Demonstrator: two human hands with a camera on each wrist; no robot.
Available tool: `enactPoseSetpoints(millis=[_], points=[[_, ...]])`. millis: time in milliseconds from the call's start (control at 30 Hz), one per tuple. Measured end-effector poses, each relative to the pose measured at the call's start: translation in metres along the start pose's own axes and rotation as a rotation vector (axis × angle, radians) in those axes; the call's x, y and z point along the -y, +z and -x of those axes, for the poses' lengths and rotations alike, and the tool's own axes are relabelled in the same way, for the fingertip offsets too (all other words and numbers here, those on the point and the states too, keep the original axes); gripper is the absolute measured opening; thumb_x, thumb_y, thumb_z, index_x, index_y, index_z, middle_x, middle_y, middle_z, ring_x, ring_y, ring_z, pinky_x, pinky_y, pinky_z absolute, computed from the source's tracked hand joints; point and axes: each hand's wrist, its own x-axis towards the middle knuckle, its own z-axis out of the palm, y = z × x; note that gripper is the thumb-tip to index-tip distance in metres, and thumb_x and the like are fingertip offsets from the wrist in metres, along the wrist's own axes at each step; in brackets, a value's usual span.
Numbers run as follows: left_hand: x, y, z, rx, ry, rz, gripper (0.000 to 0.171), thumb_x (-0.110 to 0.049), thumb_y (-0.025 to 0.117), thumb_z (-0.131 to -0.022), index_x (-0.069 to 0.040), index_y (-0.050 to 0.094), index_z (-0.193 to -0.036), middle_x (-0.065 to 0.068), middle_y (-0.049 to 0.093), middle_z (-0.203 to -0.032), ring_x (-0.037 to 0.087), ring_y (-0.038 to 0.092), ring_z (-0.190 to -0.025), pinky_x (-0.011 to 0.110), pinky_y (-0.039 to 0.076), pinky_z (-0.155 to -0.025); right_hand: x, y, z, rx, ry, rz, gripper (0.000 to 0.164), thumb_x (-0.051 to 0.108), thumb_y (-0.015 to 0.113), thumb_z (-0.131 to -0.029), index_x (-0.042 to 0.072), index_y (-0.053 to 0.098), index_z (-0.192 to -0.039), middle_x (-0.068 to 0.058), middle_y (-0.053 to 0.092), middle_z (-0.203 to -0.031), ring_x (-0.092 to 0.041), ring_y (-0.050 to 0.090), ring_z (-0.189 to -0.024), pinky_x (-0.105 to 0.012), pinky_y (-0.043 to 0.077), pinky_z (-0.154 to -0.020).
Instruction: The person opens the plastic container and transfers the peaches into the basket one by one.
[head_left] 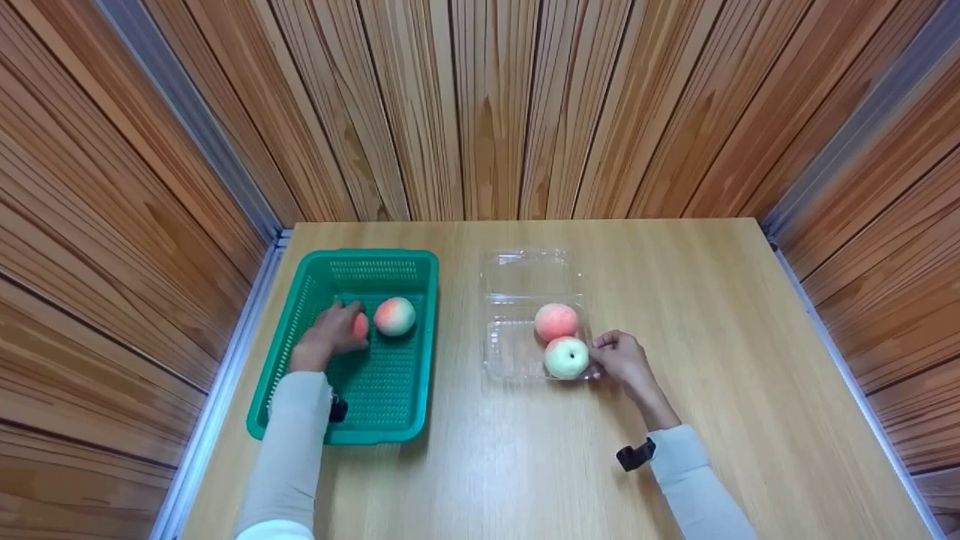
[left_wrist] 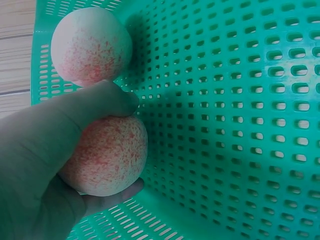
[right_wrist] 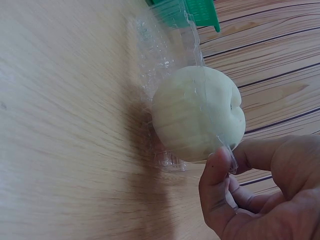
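Note:
Inside the green basket [head_left: 431,360], my left hand [head_left: 330,334] grips a red-speckled peach [left_wrist: 107,155], with thumb and fingers around its sides. A second peach [head_left: 395,316], pale with a red blush, lies beside it in the basket. To the right, a clear plastic clamshell box [head_left: 510,352] stands with its lid [head_left: 525,274] folded back. Two peaches sit along the box's right side: a pink one [head_left: 556,322] behind and a pale one [head_left: 567,358] in front. My right hand [head_left: 621,356] pinches the box's rim beside the pale peach between thumb and finger.
The wooden table [head_left: 675,300] carries the basket at left and the box at the middle. Wood-plank walls [head_left: 495,112] rise behind and at both sides, with metal rails [head_left: 217,420] along the table's edges.

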Motion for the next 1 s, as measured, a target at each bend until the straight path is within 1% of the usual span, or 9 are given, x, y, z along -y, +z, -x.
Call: enactPoseSetpoints(millis=[167,267,400,567,667,867,1000], points=[[-0.0008,0.0026,0.0011,0.004,-0.008,-0.007,0.067,-0.023,0.073,-0.096,-0.002,0.047,-0.154,0.034,0.049,-0.149,0.049,0.053,-0.131,0.068,0.048,-0.108,-0.0007,0.0000,0.0002,-0.011,-0.018,0.015,0.015,0.007,0.067,-0.099,-0.003,0.061,-0.108,-0.004,0.060,-0.083,-0.012,0.061,-0.066,-0.028,0.052,-0.062],[-0.0013,0.0041,0.0011,0.007,-0.023,-0.006,0.068,-0.024,0.073,-0.095,-0.003,0.047,-0.154,0.034,0.047,-0.150,0.049,0.052,-0.132,0.069,0.048,-0.108,-0.0012,0.0004,0.0004,-0.025,-0.035,0.026,0.015,0.006,0.067,-0.097,-0.004,0.062,-0.106,-0.003,0.059,-0.081,-0.012,0.060,-0.066,-0.027,0.050,-0.061],[-0.0013,0.0050,0.0006,0.009,-0.029,0.008,0.064,-0.023,0.074,-0.094,-0.004,0.050,-0.150,0.031,0.050,-0.145,0.046,0.053,-0.125,0.067,0.050,-0.104,-0.0011,0.0008,0.0009,-0.032,-0.043,0.031,0.014,0.006,0.067,-0.098,-0.005,0.062,-0.106,-0.003,0.059,-0.082,-0.013,0.059,-0.069,-0.029,0.051,-0.064],[-0.0009,0.0053,0.0003,0.016,-0.015,0.008,0.062,-0.021,0.074,-0.095,-0.004,0.051,-0.149,0.031,0.052,-0.142,0.044,0.055,-0.122,0.065,0.051,-0.102,-0.0009,0.0012,0.0004,-0.022,-0.038,0.001,0.012,0.005,0.065,-0.099,-0.004,0.061,-0.106,-0.004,0.059,-0.082,-0.013,0.061,-0.067,-0.029,0.054,-0.063],[-0.0002,0.0053,0.0002,0.022,-0.020,0.011,0.063,-0.021,0.073,-0.096,-0.004,0.049,-0.152,0.031,0.051,-0.144,0.045,0.054,-0.124,0.066,0.050,-0.106,-0.0009,0.0013,0.0005,-0.020,-0.037,0.002,0.011,0.003,0.064,-0.098,-0.004,0.061,-0.106,-0.004,0.059,-0.082,-0.012,0.061,-0.066,-0.028,0.055,-0.062],[0.0006,0.0043,0.0016,0.038,-0.032,0.030,0.069,-0.024,0.072,-0.097,-0.004,0.045,-0.157,0.033,0.047,-0.151,0.048,0.050,-0.133,0.070,0.043,-0.113,-0.0004,0.0012,0.0013,-0.021,-0.039,0.022,0.012,0.004,0.064,-0.099,-0.005,0.061,-0.106,-0.005,0.059,-0.085,-0.014,0.061,-0.069,-0.030,0.055,-0.065],[0.0011,0.0034,0.0033,0.050,-0.043,0.047,0.073,-0.027,0.072,-0.098,-0.004,0.042,-0.160,0.035,0.041,-0.159,0.052,0.043,-0.143,0.072,0.038,-0.117,0.0006,0.0011,0.0016,-0.016,-0.035,0.018,0.012,0.004,0.064,-0.099,-0.005,0.061,-0.107,-0.005,0.059,-0.084,-0.014,0.062,-0.070,-0.030,0.055,-0.065]])
